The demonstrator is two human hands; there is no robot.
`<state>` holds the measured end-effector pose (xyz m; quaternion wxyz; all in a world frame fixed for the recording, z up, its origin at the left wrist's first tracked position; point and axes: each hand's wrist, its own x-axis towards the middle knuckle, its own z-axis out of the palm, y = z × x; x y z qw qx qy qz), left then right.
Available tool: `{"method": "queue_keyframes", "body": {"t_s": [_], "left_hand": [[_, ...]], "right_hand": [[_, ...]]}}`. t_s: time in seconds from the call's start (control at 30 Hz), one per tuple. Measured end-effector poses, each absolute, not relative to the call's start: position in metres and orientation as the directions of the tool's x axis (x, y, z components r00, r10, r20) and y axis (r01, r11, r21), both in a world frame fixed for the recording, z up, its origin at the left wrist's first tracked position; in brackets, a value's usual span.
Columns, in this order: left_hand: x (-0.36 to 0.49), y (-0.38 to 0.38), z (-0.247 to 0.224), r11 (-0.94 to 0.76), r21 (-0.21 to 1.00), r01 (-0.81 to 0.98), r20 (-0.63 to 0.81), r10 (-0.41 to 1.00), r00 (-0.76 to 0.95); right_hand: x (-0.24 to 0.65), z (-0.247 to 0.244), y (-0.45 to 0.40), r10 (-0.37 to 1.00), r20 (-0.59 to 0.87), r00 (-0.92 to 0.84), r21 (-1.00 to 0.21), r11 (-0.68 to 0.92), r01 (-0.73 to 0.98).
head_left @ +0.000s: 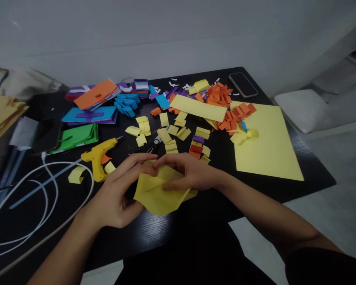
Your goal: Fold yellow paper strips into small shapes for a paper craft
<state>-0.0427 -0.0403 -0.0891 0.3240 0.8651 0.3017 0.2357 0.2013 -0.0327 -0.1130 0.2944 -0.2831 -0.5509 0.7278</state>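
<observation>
A folded yellow paper piece (158,196) is held between both hands above the near edge of the black table (154,233). My left hand (118,192) grips its left side, fingers over the top and thumb low at its edge. My right hand (192,172) pinches the upper right part, with the thumb lying across the paper's face. Just beyond the hands lie small folded yellow pieces (172,146) and a red folded piece (195,151). A dark-handled tool, partly covered, rests near my fingertips.
At left are a yellow glue gun (97,158), looping white cables (57,186) and stacked coloured papers (90,114). Orange folded pieces (218,95), a large yellow sheet (267,146) and a phone (243,84) lie to the right. A wall stands behind.
</observation>
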Motion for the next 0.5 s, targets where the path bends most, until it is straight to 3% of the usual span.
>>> {"method": "queue_keyframes", "body": {"t_s": [0.33, 0.5], "left_hand": [[-0.0418, -0.0398, -0.0846, -0.586, 0.702, 0.405, 0.207, 0.712, 0.671], [-0.0382, -0.0366, -0.0928, -0.468, 0.757, 0.455, 0.257, 0.854, 0.452]], "right_hand": [[0.2011, -0.1167, -0.0319, 0.793, -0.128, -0.595, -0.990, -0.134, 0.034], [0.1982, -0.1211, -0.0300, 0.886, -0.131, -0.446, -0.989, -0.088, 0.116]]}}
